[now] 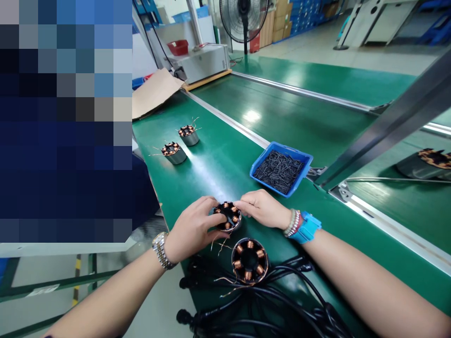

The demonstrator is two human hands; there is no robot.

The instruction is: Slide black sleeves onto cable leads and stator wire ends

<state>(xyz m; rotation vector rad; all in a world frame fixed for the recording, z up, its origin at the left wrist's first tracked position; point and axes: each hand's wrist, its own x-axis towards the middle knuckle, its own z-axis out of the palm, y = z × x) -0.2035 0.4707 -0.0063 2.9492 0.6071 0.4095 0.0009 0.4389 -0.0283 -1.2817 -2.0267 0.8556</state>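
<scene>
My left hand [193, 227] grips a motor stator [233, 224] with copper coils, its thumb and fingers around the left side and over the opening. Thin copper leads hang from the stator below that hand. At the stator's upper right edge is my right hand [262, 206], fingers closed in a pinch; what lies between the fingertips is hidden. Just nearer to me stands a second stator [260, 268], coils facing up, with loose wire ends at its left. Two more stators [176, 156] [190, 137] stand farther up the green work surface [218, 164].
A blue tray [300, 176] of short black pieces [278, 170] sits beyond my right hand. Black cables [278, 293] lie bunched near me. A metal post [373, 122] rises at right. Cardboard [160, 94] lies at far left, beside a person's dark clothing [141, 192].
</scene>
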